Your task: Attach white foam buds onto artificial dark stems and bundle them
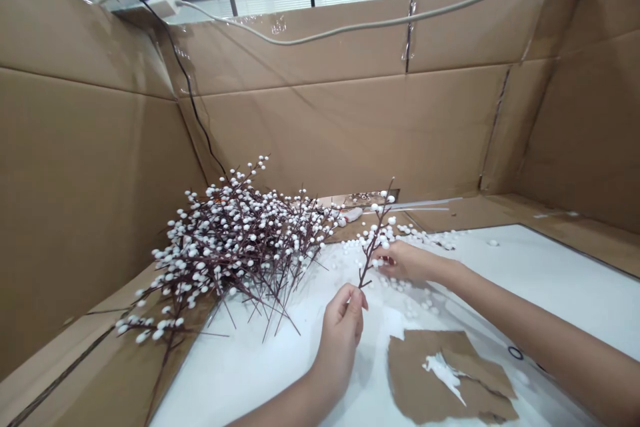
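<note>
My left hand (345, 320) is closed around the lower stem of a dark brown artificial berry branch (371, 250), which stands nearly upright with white berries on its twigs. Close behind the branch is my right hand (397, 260), its fingers pinched together beside the lower berries; whatever lies between the fingertips is hidden. Loose white berries (425, 237) are scattered on the white board (480, 280) around and beyond that hand. To the left, a big heap of similar berry branches (250, 233) lies with bare stems pointing toward me.
A torn cardboard piece (410, 373) with a white smear (445, 373) lies in front of my right forearm. Cardboard walls (325, 127) enclose the work area. A white cable (300, 40) crosses the back wall, and a black cord (187, 80) hangs at the left corner.
</note>
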Action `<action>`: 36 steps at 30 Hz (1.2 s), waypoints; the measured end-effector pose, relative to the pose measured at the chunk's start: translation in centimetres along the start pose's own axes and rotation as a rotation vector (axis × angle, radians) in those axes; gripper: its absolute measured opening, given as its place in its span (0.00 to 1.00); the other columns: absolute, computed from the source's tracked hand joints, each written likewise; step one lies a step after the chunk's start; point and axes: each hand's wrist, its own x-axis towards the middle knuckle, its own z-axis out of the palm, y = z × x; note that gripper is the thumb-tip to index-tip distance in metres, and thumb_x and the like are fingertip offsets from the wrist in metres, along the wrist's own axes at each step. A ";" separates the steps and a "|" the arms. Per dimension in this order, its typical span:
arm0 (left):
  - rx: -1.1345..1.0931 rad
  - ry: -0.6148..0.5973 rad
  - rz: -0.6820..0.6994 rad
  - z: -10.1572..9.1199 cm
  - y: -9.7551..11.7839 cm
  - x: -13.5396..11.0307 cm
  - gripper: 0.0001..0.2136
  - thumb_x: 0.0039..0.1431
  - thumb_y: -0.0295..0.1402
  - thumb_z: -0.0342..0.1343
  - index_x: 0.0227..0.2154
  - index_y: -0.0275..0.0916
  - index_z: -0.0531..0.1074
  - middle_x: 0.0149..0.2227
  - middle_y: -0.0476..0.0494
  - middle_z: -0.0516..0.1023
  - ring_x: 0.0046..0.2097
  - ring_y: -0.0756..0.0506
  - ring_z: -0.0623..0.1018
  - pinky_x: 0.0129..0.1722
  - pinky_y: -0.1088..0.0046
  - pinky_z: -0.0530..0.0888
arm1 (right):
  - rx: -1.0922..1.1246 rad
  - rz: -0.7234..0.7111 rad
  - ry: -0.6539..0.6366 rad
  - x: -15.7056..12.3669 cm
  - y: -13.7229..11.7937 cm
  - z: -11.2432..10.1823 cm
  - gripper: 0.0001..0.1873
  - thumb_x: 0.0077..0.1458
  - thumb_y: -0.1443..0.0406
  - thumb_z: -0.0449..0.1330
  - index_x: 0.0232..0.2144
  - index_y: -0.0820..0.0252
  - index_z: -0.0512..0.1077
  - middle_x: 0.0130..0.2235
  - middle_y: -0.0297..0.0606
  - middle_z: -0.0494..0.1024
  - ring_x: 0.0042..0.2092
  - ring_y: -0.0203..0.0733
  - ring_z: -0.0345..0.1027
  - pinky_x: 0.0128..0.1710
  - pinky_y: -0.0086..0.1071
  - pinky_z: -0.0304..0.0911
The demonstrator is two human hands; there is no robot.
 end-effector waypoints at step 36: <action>0.021 -0.105 0.013 0.1 -0.5 -0.2 0.16 0.55 0.48 0.44 0.33 0.40 0.62 0.13 0.60 0.52 0.16 0.56 0.49 0.17 0.80 0.46 | -0.228 0.639 0.656 -6.9 6.6 -7.8 0.08 0.35 0.64 0.62 0.17 0.55 0.64 0.14 0.30 0.61 0.27 0.45 0.62 0.26 0.30 0.47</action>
